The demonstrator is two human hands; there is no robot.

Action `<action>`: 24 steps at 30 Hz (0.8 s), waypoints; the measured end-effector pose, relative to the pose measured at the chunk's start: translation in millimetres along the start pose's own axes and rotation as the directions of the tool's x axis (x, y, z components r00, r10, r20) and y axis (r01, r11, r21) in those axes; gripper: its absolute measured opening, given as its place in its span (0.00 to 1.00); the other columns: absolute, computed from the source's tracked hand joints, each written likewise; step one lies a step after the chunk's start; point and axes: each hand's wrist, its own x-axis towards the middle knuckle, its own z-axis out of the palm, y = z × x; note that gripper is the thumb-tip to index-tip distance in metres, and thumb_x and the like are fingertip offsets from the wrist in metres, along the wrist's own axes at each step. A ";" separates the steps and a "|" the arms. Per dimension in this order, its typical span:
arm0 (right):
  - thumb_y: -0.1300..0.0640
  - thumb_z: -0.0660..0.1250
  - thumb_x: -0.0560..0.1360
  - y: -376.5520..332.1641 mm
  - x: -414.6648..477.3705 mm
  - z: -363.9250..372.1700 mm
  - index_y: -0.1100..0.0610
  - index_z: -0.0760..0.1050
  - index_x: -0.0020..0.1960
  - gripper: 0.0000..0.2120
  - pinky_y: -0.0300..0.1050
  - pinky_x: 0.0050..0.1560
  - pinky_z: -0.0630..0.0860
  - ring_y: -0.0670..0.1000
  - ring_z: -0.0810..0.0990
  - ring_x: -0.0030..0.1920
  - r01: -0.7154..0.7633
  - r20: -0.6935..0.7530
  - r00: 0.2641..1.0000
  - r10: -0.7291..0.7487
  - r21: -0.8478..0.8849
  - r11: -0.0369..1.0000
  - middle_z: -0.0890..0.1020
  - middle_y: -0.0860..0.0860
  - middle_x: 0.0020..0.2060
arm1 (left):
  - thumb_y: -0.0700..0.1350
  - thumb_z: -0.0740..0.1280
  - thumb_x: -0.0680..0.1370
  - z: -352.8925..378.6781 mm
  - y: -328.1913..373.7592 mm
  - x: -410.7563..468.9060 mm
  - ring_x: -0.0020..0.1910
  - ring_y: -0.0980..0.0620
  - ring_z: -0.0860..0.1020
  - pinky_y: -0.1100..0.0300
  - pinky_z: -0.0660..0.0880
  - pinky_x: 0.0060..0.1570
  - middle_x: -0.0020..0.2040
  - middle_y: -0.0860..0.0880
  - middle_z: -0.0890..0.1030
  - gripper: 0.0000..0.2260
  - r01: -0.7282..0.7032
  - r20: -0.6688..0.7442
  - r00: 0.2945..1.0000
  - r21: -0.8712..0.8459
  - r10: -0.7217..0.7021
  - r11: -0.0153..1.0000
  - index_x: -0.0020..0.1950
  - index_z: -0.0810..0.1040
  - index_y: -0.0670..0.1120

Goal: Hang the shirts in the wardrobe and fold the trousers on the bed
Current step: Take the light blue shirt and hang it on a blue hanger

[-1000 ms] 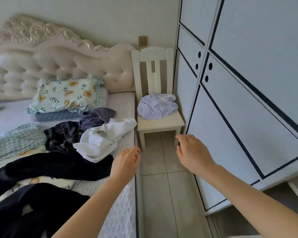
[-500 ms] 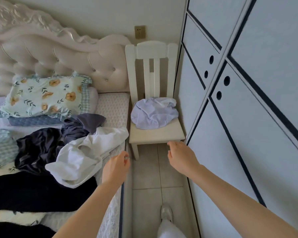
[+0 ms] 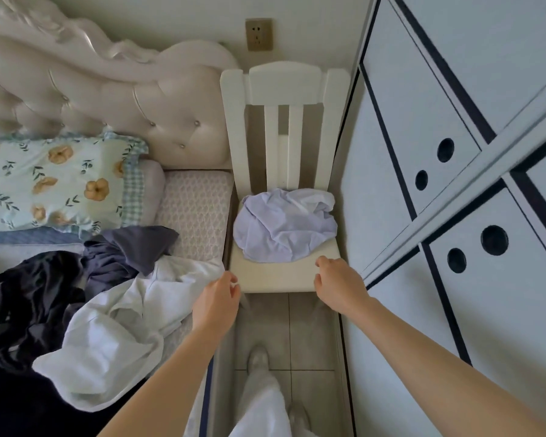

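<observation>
The left hand (image 3: 216,305) and right hand (image 3: 339,283) were loose and empty at the front edge of the chair (image 3: 275,280), so scooping the crumpled shirt (image 3: 284,228) off its seat from both sides seemed best.

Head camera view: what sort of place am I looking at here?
Most likely a home bedroom. A bed with a tufted headboard and a floral pillow fills the left side, wardrobe doors line the right, and loose clothes lie heaped on the bed.
</observation>
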 end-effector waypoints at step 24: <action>0.52 0.60 0.80 87.2 285.8 95.0 0.59 0.68 0.67 0.18 0.44 0.47 0.71 0.56 0.73 0.59 -0.251 0.171 0.958 0.229 0.126 0.960 0.75 0.55 0.60 | 0.40 0.60 0.79 148.1 -0.1 299.5 0.64 0.49 0.71 0.58 0.67 0.58 0.62 0.51 0.76 0.14 -0.272 0.400 0.901 0.226 0.166 0.935 0.65 0.73 0.47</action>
